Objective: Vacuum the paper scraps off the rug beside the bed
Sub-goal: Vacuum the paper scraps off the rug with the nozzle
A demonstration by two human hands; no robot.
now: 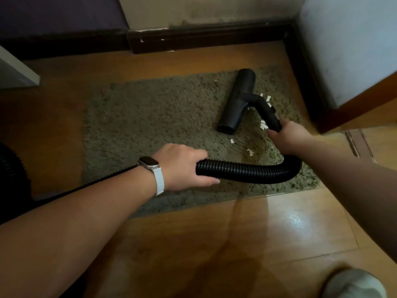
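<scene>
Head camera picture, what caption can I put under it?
The left hand and right hand grip a black vacuum hose, nozzle on the shaggy rug among paper scraps.

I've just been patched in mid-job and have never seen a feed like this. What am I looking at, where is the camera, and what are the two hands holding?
There is no machine here. A single wide-angle camera sits on a person's head and looks forward and down at their own arms.

The left hand, with a watch on its wrist, grips the ribbed black hose of a vacuum cleaner. The right hand grips the rigid tube that leads to the floor nozzle.

The nozzle rests on a shaggy rug, which lies on a wooden floor. Small white paper scraps lie on the rug around the tube and between the nozzle and the hose, yet to be vacuumed.
</scene>
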